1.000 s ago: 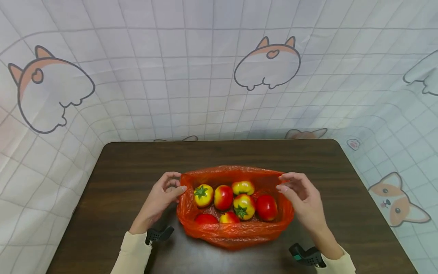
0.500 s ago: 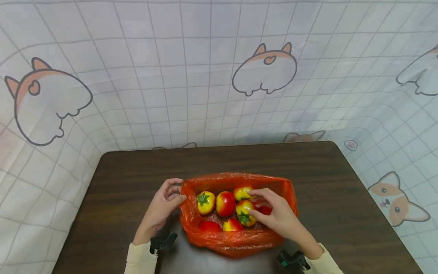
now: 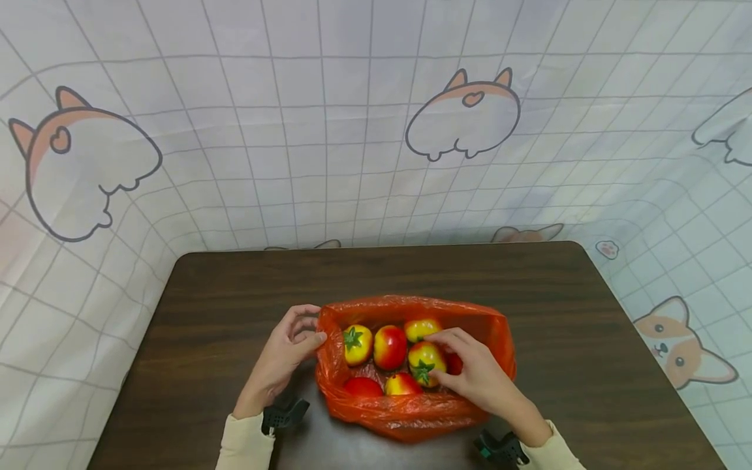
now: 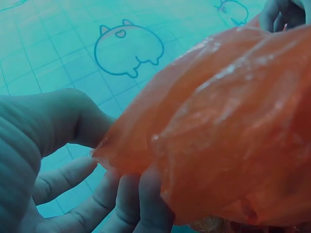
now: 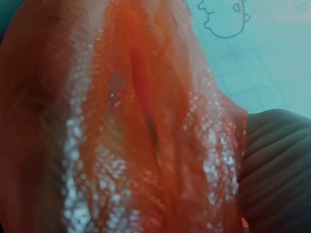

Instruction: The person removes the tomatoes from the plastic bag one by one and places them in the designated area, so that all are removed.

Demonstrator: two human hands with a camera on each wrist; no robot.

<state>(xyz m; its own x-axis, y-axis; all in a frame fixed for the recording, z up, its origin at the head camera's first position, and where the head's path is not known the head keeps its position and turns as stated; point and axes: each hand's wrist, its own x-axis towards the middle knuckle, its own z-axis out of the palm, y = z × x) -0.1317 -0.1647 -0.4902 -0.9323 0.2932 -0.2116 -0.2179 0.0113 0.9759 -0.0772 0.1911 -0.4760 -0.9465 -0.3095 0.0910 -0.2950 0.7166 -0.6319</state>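
Note:
A thin red-orange plastic bag [image 3: 411, 414] lies on the table with its mouth spread wide. Its left corner is pinched by my left hand [image 3: 284, 356]; the left wrist view shows thumb and fingers on the bag's edge [image 4: 131, 150]. My right hand [image 3: 478, 372] reaches into the bag, thumb and fingertips either side of a yellow-and-red fruit with a green leafy top [image 3: 424, 360]. Behind these fingers a red fruit [image 3: 455, 363] is partly hidden. In the right wrist view, crinkled bag plastic [image 5: 141, 145] covers most of the picture.
Several other fruits lie in the bag, among them a yellow one with a green top [image 3: 357, 346], a red-yellow one [image 3: 390, 348] and a red one [image 3: 363, 386]. A dark wood table [image 3: 235, 281] stands against a white gridded cloth [image 3: 341, 163] with cartoon dogs.
My right hand has left the bag's right rim and moved left into the bag, onto the fruit with the green top. The left hand stays at the left corner.

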